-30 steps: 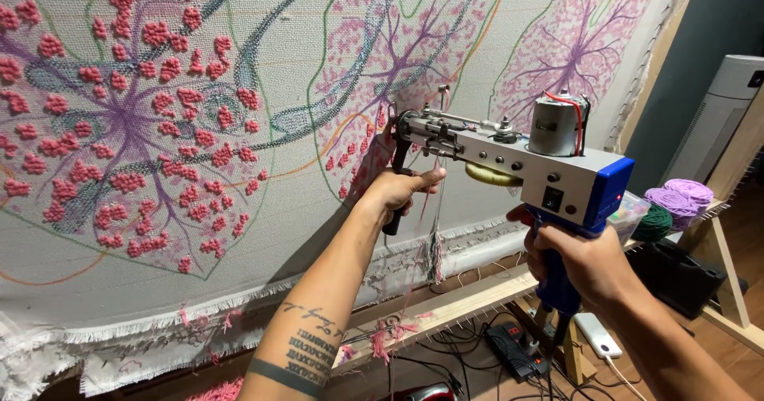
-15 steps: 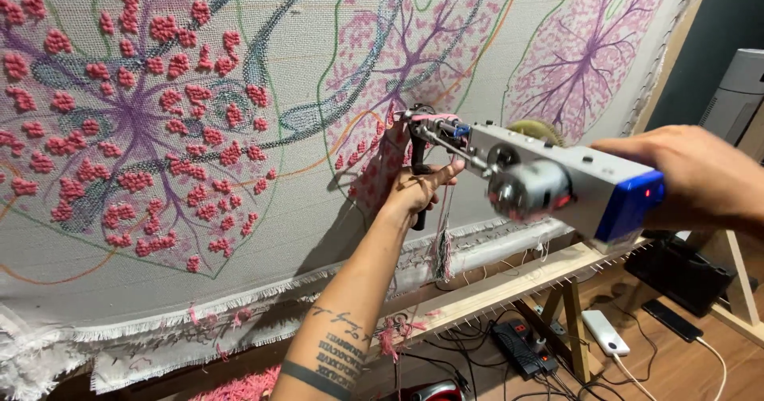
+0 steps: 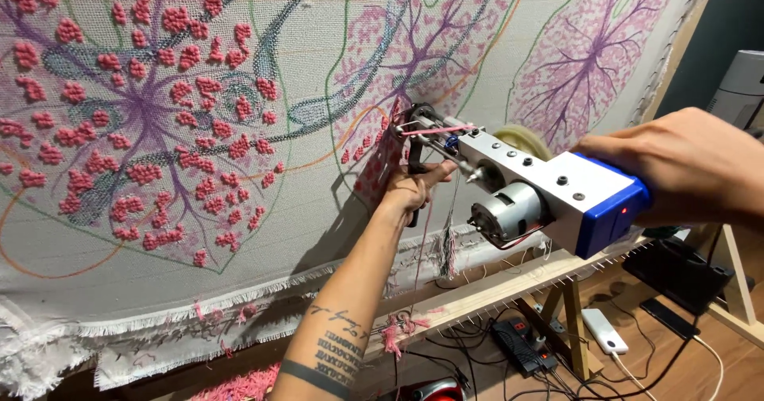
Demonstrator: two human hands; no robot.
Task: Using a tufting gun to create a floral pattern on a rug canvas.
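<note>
Right, head view only:
tool: your tufting gun [image 3: 529,198], grey body with blue rear cap, sits mid-frame, needle end touching the cloth.
long axis: runs from lower right up-left into the stretched cloth [image 3: 263,234]; tip left of your right hand, rear cap against it.
right hand: your right hand [image 3: 676,170] is clenched over the blue rear end, from above.
left hand: your left hand [image 3: 414,190] is wrapped on the black front handle just under the needle, touching the cloth; it's the nearer one to the tip.
yarn: pink yarn strand [image 3: 434,130] lies along the top of the nose.
cloth marks: pink tufted patches, purple branch lines, green and orange outlines; no labels.
floor: power strip [image 3: 521,345] and white adapter [image 3: 602,331] below the wooden frame [image 3: 509,286].
</note>
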